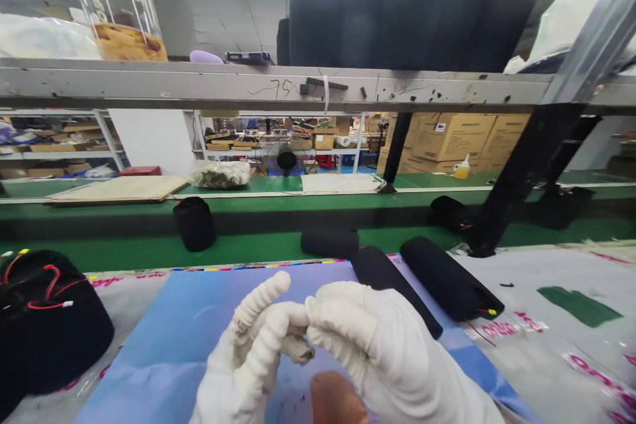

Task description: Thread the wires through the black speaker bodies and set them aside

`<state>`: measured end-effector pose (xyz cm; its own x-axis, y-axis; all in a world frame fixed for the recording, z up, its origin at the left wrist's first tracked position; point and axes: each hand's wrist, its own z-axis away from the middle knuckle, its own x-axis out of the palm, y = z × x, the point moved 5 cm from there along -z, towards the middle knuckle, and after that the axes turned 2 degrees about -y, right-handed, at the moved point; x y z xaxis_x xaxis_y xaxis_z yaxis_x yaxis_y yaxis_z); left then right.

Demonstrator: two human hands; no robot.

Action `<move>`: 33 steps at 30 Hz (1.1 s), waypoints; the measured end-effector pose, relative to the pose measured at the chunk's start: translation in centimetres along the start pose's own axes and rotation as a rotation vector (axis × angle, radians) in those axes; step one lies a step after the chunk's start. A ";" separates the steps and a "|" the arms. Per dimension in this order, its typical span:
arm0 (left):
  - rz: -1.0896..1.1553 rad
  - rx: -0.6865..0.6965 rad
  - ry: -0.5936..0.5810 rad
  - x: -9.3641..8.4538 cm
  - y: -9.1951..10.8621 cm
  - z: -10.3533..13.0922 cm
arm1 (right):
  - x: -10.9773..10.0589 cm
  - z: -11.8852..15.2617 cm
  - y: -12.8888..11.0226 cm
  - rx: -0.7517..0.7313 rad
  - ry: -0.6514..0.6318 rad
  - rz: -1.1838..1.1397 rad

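Note:
Both hands wear white ribbed gloves and meet fingertip to fingertip above a blue sheet (149, 344). My left hand (263, 344) has its index finger raised, while its other fingers curl towards the thumb; its fingertips look greyish. My right hand (372, 331) has its fingers pressed together, their tips against the left fingers. Whatever may be pinched between them is too small or hidden to make out. Beyond the right hand, a long black wrapped piece (392, 285) lies on the sheet, and another black piece (447, 278) with a yellow connector lies to its right.
At the left edge stands a large black bundle (54, 324) with red wires. On the green belt (258, 245) lie a short black roll (195, 224) and a flat one (329, 242). A metal shelf beam (199, 83) crosses above; a dark post (521, 179) rises at right.

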<state>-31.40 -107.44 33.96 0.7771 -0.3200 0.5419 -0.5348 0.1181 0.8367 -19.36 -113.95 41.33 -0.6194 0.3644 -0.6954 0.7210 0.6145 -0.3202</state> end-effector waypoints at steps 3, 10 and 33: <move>0.075 0.045 -0.017 1.2 0.0 0.7 | 0.2 0.5 -0.4 0.097 -0.067 -0.052; 0.079 -0.030 0.062 1.5 0.3 1.1 | 0.7 2.5 0.2 0.103 0.120 -0.228; -0.079 0.042 0.028 0.5 -1.1 1.8 | 4.0 1.7 2.5 0.226 -0.049 -0.329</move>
<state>-31.05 -109.43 33.17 0.8264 -0.2998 0.4765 -0.4841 0.0539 0.8734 -19.48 -112.12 36.65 -0.8169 0.1371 -0.5602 0.5405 0.5212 -0.6605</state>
